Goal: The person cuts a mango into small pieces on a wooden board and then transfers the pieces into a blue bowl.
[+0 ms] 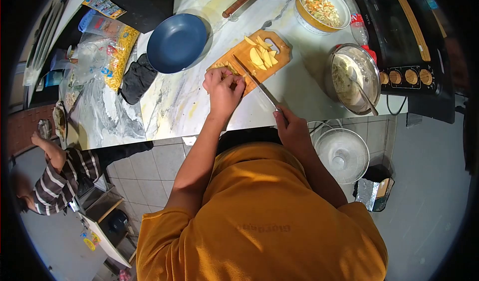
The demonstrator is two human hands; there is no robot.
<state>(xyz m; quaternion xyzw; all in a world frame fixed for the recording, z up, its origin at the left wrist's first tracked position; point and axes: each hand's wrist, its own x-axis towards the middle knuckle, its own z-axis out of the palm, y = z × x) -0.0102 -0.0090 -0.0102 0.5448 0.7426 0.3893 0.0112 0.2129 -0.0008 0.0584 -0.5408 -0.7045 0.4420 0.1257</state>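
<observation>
1. Orange-brown shirt (264, 201) cloth fills the lower middle of the view, nearest the camera, with both bare forearms reaching forward from its sleeves to the marble-patterned counter (172, 112).
2. The right hand (293, 130) is closed around the dark handle of a knife (258, 85); the blade slants forward and leftward over an orange cutting board (283, 57).
3. The left hand (225, 90) is at the near left end of that board, left of the blade, its fingers curled and bunched downward. Small yellowish pieces show beside the fingertips, but the hand hides most of that spot, so I cannot tell whether it pinches anything.
4. Pale yellow wedges (255, 57) lie in a loose heap at the board's far right end, beyond the knife and beside the handle hole.
5. Left of the board sits a blue pan (177, 43), with a black cloth (136, 81) just beside it and a bag of yellow pieces (121, 54) farther left.
6. To the right stand a bowl of chopped vegetables (312, 23) and, nearer the person, a metal bowl (330, 81) containing a pale mixture and a spoon (365, 96).
7. At the far left, well apart, is another person in a striped shirt (70, 181).
</observation>
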